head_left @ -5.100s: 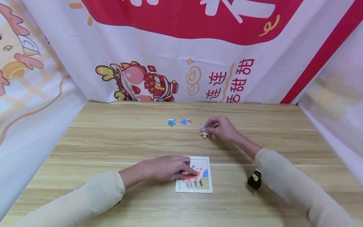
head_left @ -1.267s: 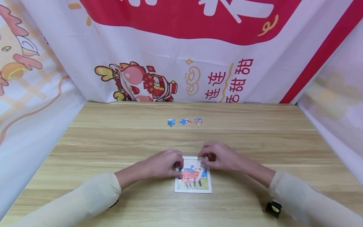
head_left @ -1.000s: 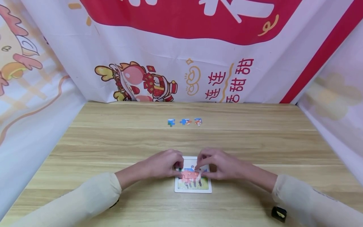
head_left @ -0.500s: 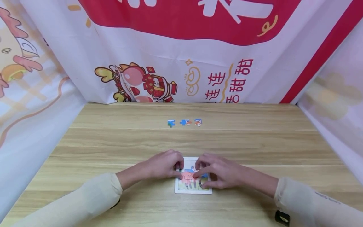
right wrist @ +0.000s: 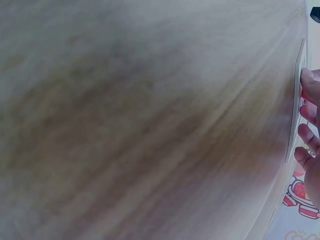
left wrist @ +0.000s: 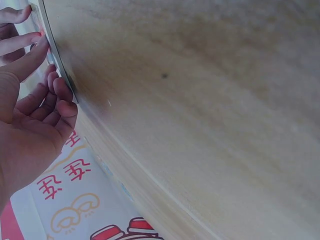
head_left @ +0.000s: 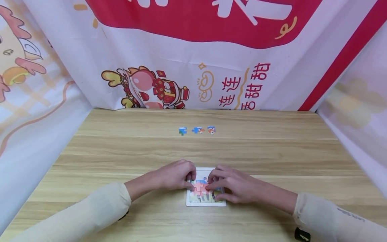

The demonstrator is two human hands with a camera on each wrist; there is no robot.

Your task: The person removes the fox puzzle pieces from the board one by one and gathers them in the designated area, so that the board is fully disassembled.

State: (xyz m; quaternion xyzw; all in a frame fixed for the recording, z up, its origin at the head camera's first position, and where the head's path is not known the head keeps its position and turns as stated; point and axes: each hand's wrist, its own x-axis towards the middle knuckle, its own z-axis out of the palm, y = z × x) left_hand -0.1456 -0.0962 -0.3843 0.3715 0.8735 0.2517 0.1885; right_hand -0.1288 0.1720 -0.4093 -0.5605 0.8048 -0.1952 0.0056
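Observation:
A jigsaw puzzle tray (head_left: pixel 206 204) with a white rim lies on the table, partly filled with pieces showing a pink and blue picture. My left hand (head_left: pixel 178 175) holds its left side, thumb on the pieces and the other fingers curled at the rim; the left wrist view shows the hand (left wrist: pixel 37 115) against the tray's edge. My right hand (head_left: pixel 234 185) rests over the right side, index finger touching the middle pieces and thumb near the lower right corner. Its fingers hide part of the picture. In the right wrist view the tray (right wrist: pixel 295 105) appears edge-on beside the fingertips.
Three loose puzzle pieces lie in a row farther back: a blue and green one (head_left: pixel 182 130), a blue and orange one (head_left: pixel 198 130) and a fox-faced one (head_left: pixel 211 130). Printed cloth (head_left: pixel 169 50) hangs behind the wooden table (head_left: pixel 136 144).
The right hand was at the loose fox-faced piece, which now lies in line with the other two. It has come back and slid down over the tray. In the last half second little has moved.

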